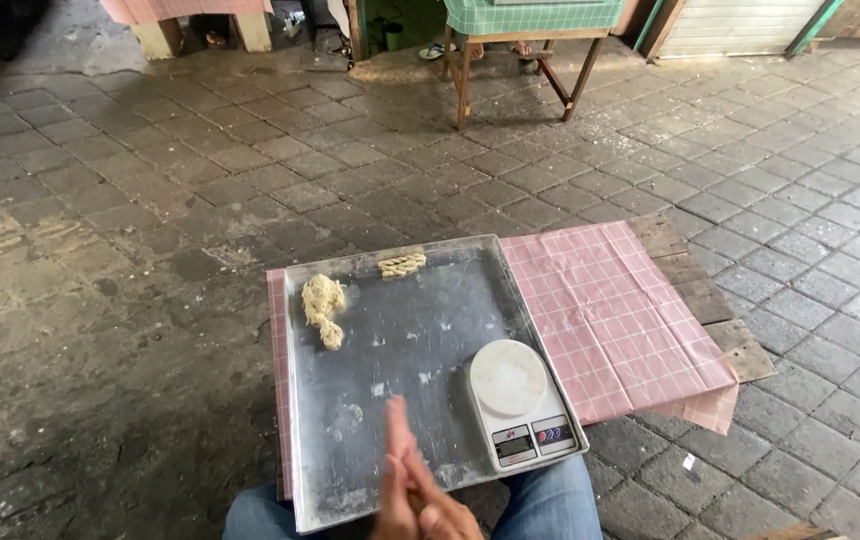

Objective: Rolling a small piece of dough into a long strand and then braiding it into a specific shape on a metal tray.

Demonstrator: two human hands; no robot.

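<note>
An outdoor food-making yard: worn paving stones, a metal tray of dough, a kitchen scale, cloth-covered benches.

Just right of the pressed-together hands sits a white kitchen scale, its small grey rectangular screen facing them.

Grey paved brick floor, wooden-legged table with green checked cloth beyond.

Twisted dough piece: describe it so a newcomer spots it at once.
Find the metal tray on the pink checked cloth. Against its far rim lies the twisted dough piece: small and braided, unlike the lumpy dough mound at the far left.
</note>
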